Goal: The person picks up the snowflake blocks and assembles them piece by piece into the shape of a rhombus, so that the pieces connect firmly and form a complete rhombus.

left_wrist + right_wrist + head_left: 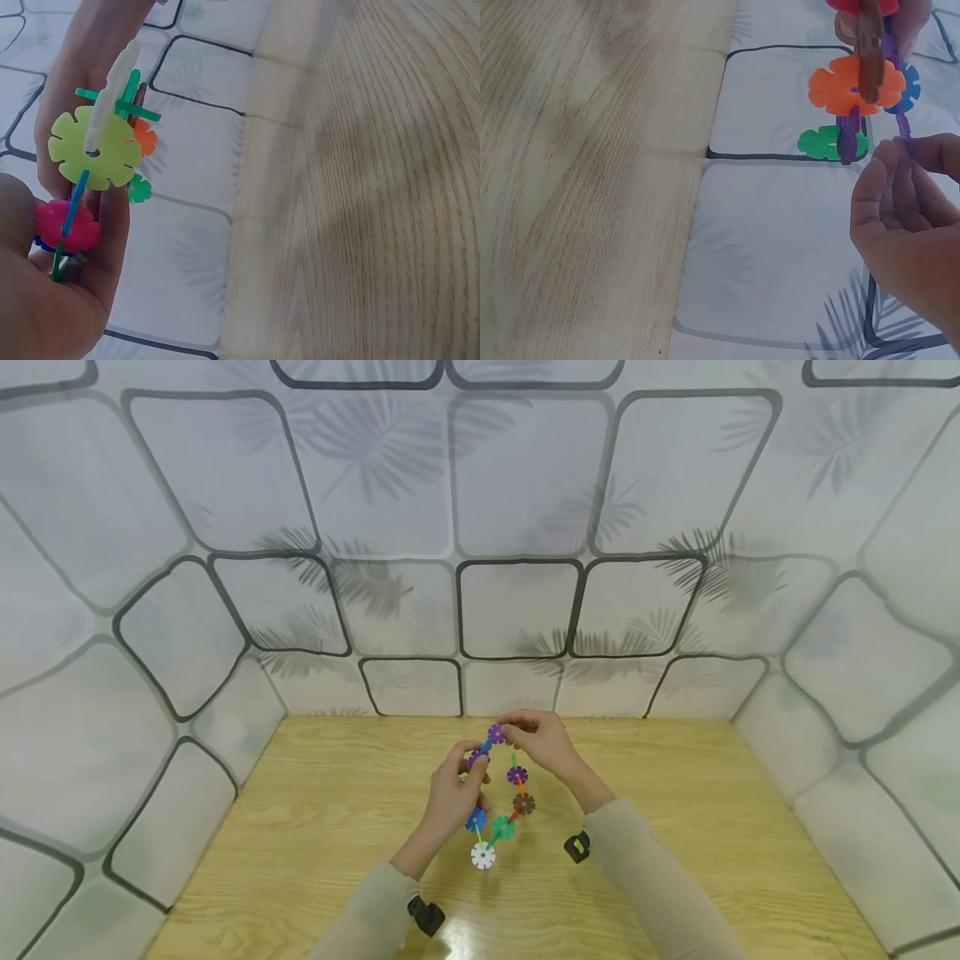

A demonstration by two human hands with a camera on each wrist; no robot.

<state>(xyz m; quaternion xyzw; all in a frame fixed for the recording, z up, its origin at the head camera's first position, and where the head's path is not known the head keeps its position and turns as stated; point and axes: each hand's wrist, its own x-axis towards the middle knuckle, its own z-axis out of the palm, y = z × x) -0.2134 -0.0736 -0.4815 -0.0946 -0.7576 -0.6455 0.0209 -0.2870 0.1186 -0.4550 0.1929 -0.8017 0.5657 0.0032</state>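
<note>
A chain of notched plastic snowflake discs, slotted edge to edge, hangs between the hands in a nearly closed loop. My right hand (546,745) pinches a purple disc (496,734) at one end of the chain. Lower down, my left hand (450,793) grips the chain's left side, its thumb at another purple disc (478,758). Blue (476,820), white (483,856), teal (504,827) and brown (523,803) discs run round the bottom. A green disc (821,142) tips the other end, below the right fingers. The left wrist view shows yellow (97,154) and pink (75,225) discs by the palm.
Beneath the hands lies a wood-grain table (337,860). White panels with a dark block outline and leaf print form the back wall (517,610) and both sides. Each wrist carries a small black camera, such as the one at the right sleeve (626,835).
</note>
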